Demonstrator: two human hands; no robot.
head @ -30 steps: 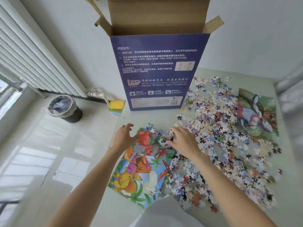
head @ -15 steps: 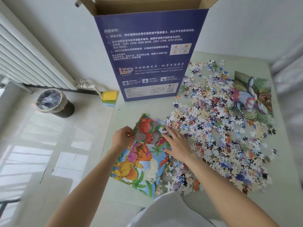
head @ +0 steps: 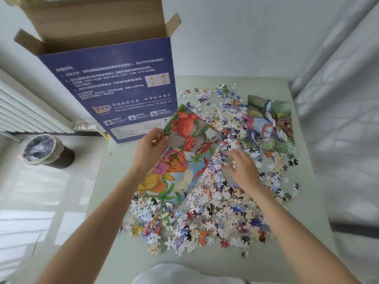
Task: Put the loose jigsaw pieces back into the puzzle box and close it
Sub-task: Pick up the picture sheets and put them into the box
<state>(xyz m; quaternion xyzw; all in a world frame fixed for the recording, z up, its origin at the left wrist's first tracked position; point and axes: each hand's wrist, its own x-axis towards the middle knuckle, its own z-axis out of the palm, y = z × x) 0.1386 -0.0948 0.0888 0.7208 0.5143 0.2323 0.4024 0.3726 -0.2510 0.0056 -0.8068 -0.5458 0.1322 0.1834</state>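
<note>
The puzzle box (head: 114, 95) stands upright at the table's far left, tall, blue-faced with white print, its brown cardboard top flaps open. Loose jigsaw pieces (head: 215, 212) lie scattered in a many-coloured heap across the table to the right of the box and nearer the person, white backs showing among printed faces

A home room is indicated: white radiator (head: 30, 111) and lined waste bin (head: 44, 151) seen left of the left hand (head: 150, 147), glossy tiled floor (head: 41, 201), pale worktop (head: 307, 201).
</note>
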